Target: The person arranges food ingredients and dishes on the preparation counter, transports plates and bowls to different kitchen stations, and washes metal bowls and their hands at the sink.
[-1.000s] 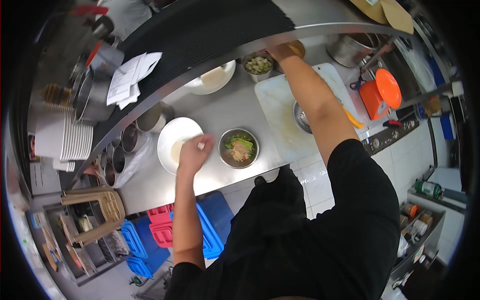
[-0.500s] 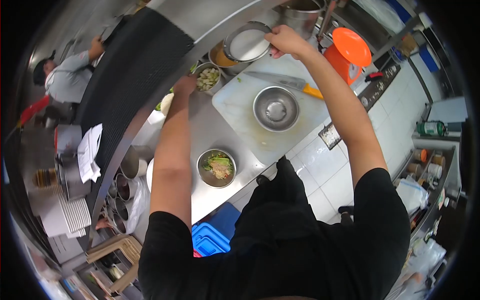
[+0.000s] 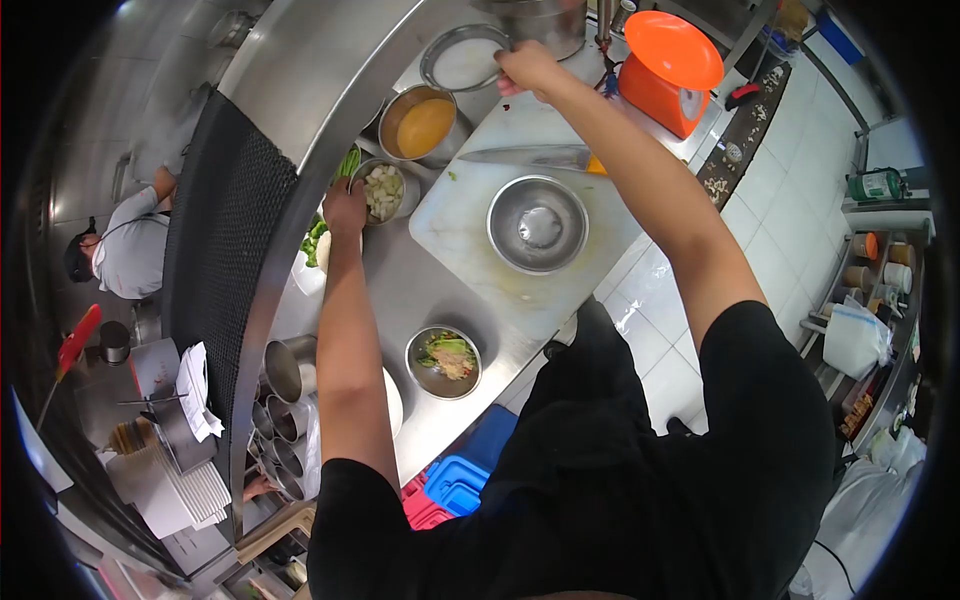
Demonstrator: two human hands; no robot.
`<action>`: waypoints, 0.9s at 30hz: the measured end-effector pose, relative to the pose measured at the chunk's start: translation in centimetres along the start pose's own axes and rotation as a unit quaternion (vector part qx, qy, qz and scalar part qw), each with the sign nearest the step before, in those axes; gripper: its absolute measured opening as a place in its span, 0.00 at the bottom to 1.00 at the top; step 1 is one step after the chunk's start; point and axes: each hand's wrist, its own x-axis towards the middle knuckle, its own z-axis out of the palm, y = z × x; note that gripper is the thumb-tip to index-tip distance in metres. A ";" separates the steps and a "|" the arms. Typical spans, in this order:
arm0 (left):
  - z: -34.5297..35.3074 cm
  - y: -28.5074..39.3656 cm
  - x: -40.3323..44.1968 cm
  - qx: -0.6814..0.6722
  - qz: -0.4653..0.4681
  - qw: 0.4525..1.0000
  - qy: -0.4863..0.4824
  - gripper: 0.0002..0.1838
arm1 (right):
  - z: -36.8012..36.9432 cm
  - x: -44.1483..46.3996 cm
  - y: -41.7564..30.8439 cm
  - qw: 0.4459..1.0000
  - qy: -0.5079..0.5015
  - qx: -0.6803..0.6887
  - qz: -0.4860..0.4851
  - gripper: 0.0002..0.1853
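Note:
My right hand [image 3: 526,70] is closed on the rim of a round metal bowl [image 3: 464,60] with white contents. My left hand [image 3: 345,207] touches the edge of a metal pot of pale chopped pieces [image 3: 383,193]; how its fingers close there is hard to see. Between the two stands a pot of orange liquid [image 3: 424,127]. An empty steel bowl [image 3: 537,226] and a knife [image 3: 540,156] with a yellow handle lie on the white cutting board [image 3: 450,235]. Nearer me, a small bowl [image 3: 443,362] holds greens and a pale minced heap.
An orange scale [image 3: 662,90] stands right of the board. Metal containers [image 3: 285,372] line the left of the counter below a shelf [image 3: 330,100]. A co-worker [image 3: 130,240] stands beyond the shelf. Blue lids [image 3: 465,478] lie below the counter edge.
My left hand came off the white plate and reached the pot of chopped pieces. My right hand brought the metal bowl into view, then moved it slightly back. The view shifted.

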 end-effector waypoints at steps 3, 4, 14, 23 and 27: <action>-2.7 1.2 -1.1 -0.034 0.034 0.998 0.046 0.18 | 3.0 3.8 -0.5 0.999 0.023 0.028 0.016 0.16; -2.9 0.9 -1.0 -0.047 0.036 0.996 0.061 0.18 | 3.7 5.2 -0.1 0.999 0.034 0.038 0.021 0.14; -10.8 -4.1 -9.4 -0.078 0.024 0.989 0.123 0.19 | 5.0 12.2 6.8 0.993 -0.102 -0.028 0.056 0.15; -19.6 -7.4 -32.1 -0.173 -0.295 0.937 0.069 0.15 | 3.1 1.7 4.0 0.985 -0.109 -0.097 -0.094 0.19; -19.2 -12.0 -43.8 -0.182 -0.336 0.914 0.134 0.12 | 3.1 -8.5 2.4 0.989 -0.112 -0.054 -0.083 0.18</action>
